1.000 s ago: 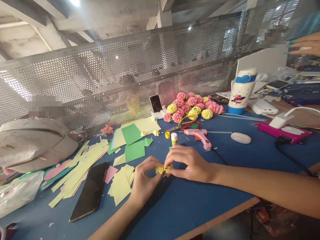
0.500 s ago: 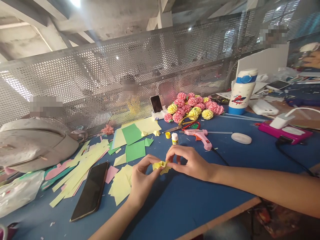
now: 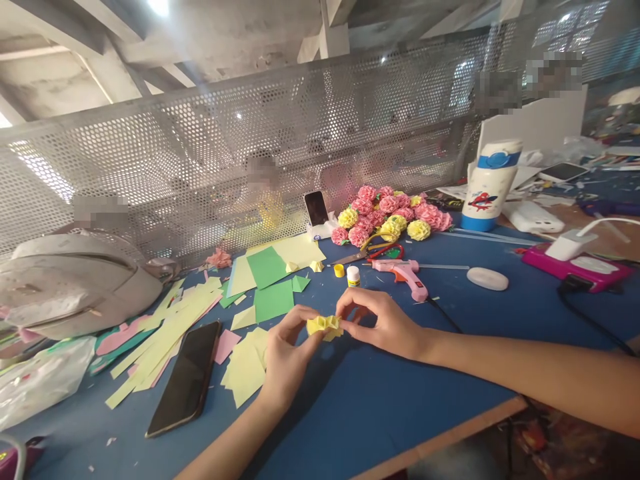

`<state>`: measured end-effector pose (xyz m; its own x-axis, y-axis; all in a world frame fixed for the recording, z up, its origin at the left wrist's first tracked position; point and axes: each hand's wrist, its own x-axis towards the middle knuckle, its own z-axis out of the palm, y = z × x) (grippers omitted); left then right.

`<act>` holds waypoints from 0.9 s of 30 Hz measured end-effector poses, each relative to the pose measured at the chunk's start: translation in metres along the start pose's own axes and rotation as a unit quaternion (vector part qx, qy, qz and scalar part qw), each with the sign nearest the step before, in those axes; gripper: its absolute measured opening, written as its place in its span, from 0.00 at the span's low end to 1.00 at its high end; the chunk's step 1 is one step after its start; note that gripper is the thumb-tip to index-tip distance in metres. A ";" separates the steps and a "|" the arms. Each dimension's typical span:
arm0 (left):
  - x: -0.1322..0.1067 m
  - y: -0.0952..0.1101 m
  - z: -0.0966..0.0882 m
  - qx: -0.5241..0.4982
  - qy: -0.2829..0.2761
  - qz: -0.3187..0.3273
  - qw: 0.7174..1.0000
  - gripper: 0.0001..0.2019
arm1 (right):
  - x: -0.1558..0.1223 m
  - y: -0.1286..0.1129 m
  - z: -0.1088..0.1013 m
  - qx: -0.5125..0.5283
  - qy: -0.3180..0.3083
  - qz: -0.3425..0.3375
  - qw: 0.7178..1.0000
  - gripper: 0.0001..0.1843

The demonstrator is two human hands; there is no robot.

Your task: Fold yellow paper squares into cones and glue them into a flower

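Between my two hands, just above the blue table, is a small folded yellow paper flower (image 3: pixel 325 325). My left hand (image 3: pixel 290 350) pinches its left side between thumb and fingers. On its right edge the thumb and fingertips of my right hand (image 3: pixel 377 325) are closed. Left of my left hand lie loose yellow paper squares (image 3: pixel 244 370). Beyond my hands stand a small white glue bottle (image 3: pixel 353 277) and its yellow cap (image 3: pixel 339 271). A pink glue gun (image 3: pixel 403 273) rests on its side behind my right hand.
Pink and yellow paper flowers (image 3: pixel 387 213) are heaped at the back, beside scissors (image 3: pixel 357 256). A bottle (image 3: pixel 490 187) and a magenta power strip (image 3: pixel 575 267) stand right. Leftward are a dark phone (image 3: pixel 185 377), paper strips (image 3: pixel 170 333), green paper (image 3: pixel 274 301) and a backpack (image 3: pixel 95 287).
The yellow paper flower has turned slightly between my fingers, showing more of its folded points. Both hands keep their grip, and the whole view has shifted a little.
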<state>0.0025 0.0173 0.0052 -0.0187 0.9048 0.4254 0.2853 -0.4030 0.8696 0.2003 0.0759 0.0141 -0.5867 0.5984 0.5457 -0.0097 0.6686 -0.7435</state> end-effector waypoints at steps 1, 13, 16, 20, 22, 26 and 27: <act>0.000 0.000 0.000 0.002 0.001 0.007 1.000 0.02 | 0.000 0.000 0.000 0.001 -0.004 0.004 1.000 0.02; 0.003 0.005 -0.005 0.086 -0.013 0.079 0.993 0.09 | -0.001 0.006 0.001 -0.114 -0.056 -0.020 0.992 0.12; 0.002 0.002 -0.003 0.100 -0.025 0.084 0.991 0.08 | -0.002 0.005 0.002 -0.126 -0.062 -0.023 0.990 0.13; 0.002 -0.002 -0.001 0.111 -0.014 0.075 0.991 0.07 | 0.001 0.003 0.002 -0.079 -0.038 -0.002 0.996 0.06; 0.002 -0.004 -0.001 0.113 0.001 0.069 0.991 0.07 | 0.002 0.003 0.002 -0.040 -0.025 0.020 0.999 0.04; 0.001 -0.001 -0.001 0.110 0.006 0.092 0.990 0.05 | 0.003 0.004 0.004 -0.011 -0.036 0.039 0.999 0.07; 0.000 0.001 -0.001 0.110 0.000 0.104 0.989 0.06 | 0.002 0.004 0.004 -0.012 -0.042 0.037 0.998 0.09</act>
<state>0.0019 0.0171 0.0062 0.0616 0.8060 0.5887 0.4838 -0.5400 0.6887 0.1958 0.0785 0.0105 -0.6514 0.6080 0.4539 0.0558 0.6350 -0.7705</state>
